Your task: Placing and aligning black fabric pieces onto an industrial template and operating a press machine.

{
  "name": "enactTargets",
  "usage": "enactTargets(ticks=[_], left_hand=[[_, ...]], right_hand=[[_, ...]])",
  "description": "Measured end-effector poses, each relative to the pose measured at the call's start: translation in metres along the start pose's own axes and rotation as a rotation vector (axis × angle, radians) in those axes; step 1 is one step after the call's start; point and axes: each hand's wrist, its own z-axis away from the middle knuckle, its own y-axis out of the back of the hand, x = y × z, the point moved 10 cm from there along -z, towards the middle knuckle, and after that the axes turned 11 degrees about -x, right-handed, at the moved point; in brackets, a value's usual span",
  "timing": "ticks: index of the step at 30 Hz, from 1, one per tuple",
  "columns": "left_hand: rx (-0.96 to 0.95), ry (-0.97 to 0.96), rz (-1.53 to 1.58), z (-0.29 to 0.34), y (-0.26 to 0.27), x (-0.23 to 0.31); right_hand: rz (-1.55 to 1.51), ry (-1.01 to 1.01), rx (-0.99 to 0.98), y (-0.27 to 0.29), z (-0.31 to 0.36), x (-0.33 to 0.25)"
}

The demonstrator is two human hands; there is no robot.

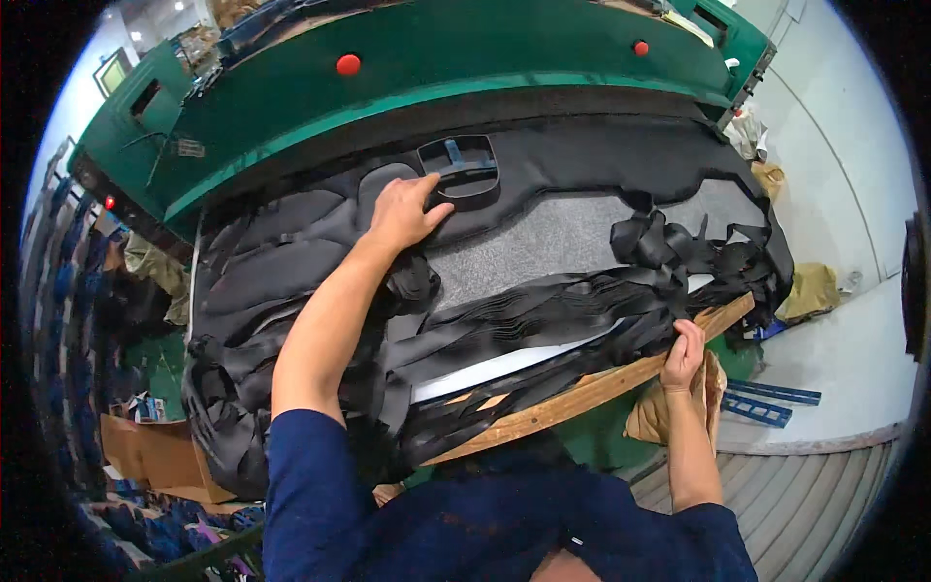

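Observation:
My left hand (404, 211) reaches over black sheet material (572, 150), thumb and index finger apart. Its fingertips touch the left side of a black-rimmed cutting die (485, 188) with a blue crosspiece. My right hand (683, 357) is closed around the near edge of a wooden board (543, 412), its fingers curled on top beside black offcut strips. Those layered strips (543, 315) lie along the near side, with a white strip (514, 367) showing beneath. Cut outlines mark the black sheet left of the die.
A green press beam (485, 44) with red buttons (348, 65) spans the far side. Grey bed surface (524, 242) shows through the cut-away sheet. Tangled scraps (650, 240) lie at right. A cardboard box (155, 451) stands lower left; blue slotted pieces (766, 400) lie at right.

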Motion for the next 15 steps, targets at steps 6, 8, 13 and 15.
enactTargets(ticks=[6,8,13,15], left_hand=[[-0.113,0.118,-0.076,0.000,-0.007,0.001],[-0.066,0.099,-0.150,0.002,-0.006,0.003],[-0.012,0.226,-0.116,0.015,0.015,0.020],[0.134,0.161,-0.156,0.035,0.035,0.051]], right_hand=[[0.005,0.056,0.038,0.003,0.001,-0.007],[-0.021,0.062,0.061,0.003,0.001,-0.010],[-0.078,0.113,-0.024,0.005,-0.004,-0.015],[-0.201,0.104,-0.085,0.012,-0.009,-0.011]])
